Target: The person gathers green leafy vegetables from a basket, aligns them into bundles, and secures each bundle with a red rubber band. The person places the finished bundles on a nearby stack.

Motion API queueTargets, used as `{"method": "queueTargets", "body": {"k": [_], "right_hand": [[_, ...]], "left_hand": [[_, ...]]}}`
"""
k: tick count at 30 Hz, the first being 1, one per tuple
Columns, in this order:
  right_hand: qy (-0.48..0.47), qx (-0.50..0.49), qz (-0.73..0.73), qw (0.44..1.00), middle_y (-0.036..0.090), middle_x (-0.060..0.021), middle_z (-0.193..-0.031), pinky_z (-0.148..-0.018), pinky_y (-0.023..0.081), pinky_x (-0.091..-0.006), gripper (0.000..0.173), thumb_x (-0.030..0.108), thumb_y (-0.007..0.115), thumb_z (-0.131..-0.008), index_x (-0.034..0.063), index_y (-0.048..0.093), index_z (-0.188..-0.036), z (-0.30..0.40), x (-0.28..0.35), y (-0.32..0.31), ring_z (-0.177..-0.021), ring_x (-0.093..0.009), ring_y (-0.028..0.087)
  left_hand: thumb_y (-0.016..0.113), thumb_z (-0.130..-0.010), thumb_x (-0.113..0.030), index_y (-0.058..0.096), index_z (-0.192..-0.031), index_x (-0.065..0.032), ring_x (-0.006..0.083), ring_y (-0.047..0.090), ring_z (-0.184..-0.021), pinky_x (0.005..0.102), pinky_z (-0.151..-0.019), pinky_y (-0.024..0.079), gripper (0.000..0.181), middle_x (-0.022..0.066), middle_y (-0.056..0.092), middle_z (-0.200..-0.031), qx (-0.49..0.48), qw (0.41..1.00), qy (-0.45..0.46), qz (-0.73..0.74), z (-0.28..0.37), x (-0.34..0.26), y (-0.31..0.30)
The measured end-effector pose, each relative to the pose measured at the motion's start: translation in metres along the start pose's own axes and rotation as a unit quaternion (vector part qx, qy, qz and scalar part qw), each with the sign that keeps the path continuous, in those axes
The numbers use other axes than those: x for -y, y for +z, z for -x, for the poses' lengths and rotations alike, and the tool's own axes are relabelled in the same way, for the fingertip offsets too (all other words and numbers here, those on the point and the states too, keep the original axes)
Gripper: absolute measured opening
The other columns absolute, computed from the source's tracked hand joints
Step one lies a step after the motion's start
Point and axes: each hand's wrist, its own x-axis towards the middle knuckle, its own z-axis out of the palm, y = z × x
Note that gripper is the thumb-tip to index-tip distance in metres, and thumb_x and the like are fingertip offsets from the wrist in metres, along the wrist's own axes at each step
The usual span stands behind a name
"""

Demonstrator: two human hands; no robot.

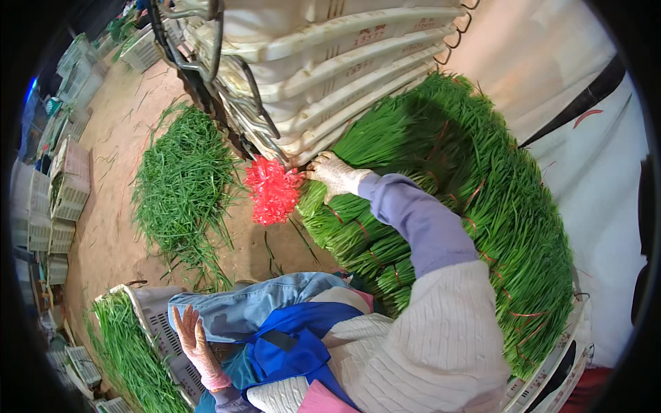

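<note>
My right hand (335,173), in a pale patterned glove, reaches forward over bundles of garlic chives (356,232) tied with thin red bands. Its fingertips are at the bottom corner of a stack of white plastic crates (330,77), right beside a bunch of red plastic ties (272,190). The thumb stands apart from the fingers, and I see nothing held. Near my knee, my left hand (196,343) is raised with fingers spread and holds nothing. It is close to a white crate (160,330) with loose green chives (129,346) in it.
A heap of loose green stalks (183,186) lies on the brown floor (111,170). Metal handles (248,103) jut from the crate stack. More slatted crates (67,180) line the far left. A white sheet (583,170) hangs behind the bundles on the right.
</note>
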Motion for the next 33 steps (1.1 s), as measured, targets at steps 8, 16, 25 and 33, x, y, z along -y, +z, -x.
{"method": "queueTargets", "body": {"k": [8, 16, 25, 33], "right_hand": [[0.026, 0.004, 0.034, 0.999, 0.046, -0.0103, -0.128, -0.106, 0.021, -0.0446, 0.096, 0.057, 0.073, -0.053, 0.0160, 0.039, -0.133, -0.002, 0.007, 0.012, -0.123, -0.029, 0.037], [0.018, -0.008, 0.060, 0.998, 0.045, -0.0090, -0.129, -0.106, 0.020, -0.0450, 0.097, 0.060, 0.071, -0.053, 0.0137, 0.040, -0.132, 0.002, 0.006, 0.010, -0.124, -0.028, 0.036], [0.015, -0.046, 0.058, 0.997, 0.045, -0.0098, -0.128, -0.106, 0.021, -0.0450, 0.096, 0.060, 0.070, -0.054, 0.0126, 0.041, -0.132, 0.002, 0.003, 0.029, -0.121, -0.029, 0.038], [0.010, -0.028, 0.067, 0.997, 0.046, -0.0111, -0.127, -0.106, 0.021, -0.0452, 0.096, 0.060, 0.071, -0.054, 0.0116, 0.040, -0.132, 0.002, 0.006, 0.018, -0.121, -0.029, 0.038]], "left_hand": [[0.052, -0.090, -0.028, 0.027, -0.141, -0.0108, 0.0233, 0.047, -0.114, 0.0363, -0.098, 0.035, 0.059, 0.0147, 0.045, -0.130, -0.013, 1.000, -0.024, 0.012, 0.012, 0.016, -0.017], [0.052, -0.091, -0.030, 0.026, -0.141, -0.0105, 0.0240, 0.047, -0.115, 0.0364, -0.098, 0.036, 0.060, 0.0155, 0.046, -0.129, -0.035, 0.999, -0.016, 0.001, 0.017, 0.016, -0.020], [0.052, -0.090, -0.028, 0.025, -0.141, -0.0112, 0.0228, 0.048, -0.113, 0.0355, -0.098, 0.035, 0.060, 0.0144, 0.047, -0.128, -0.053, 0.998, -0.035, 0.004, 0.021, 0.030, -0.026], [0.053, -0.090, -0.026, 0.026, -0.141, -0.0099, 0.0230, 0.048, -0.113, 0.0363, -0.099, 0.035, 0.059, 0.0145, 0.047, -0.127, -0.071, 0.997, -0.024, 0.013, 0.026, 0.039, -0.040]]}}
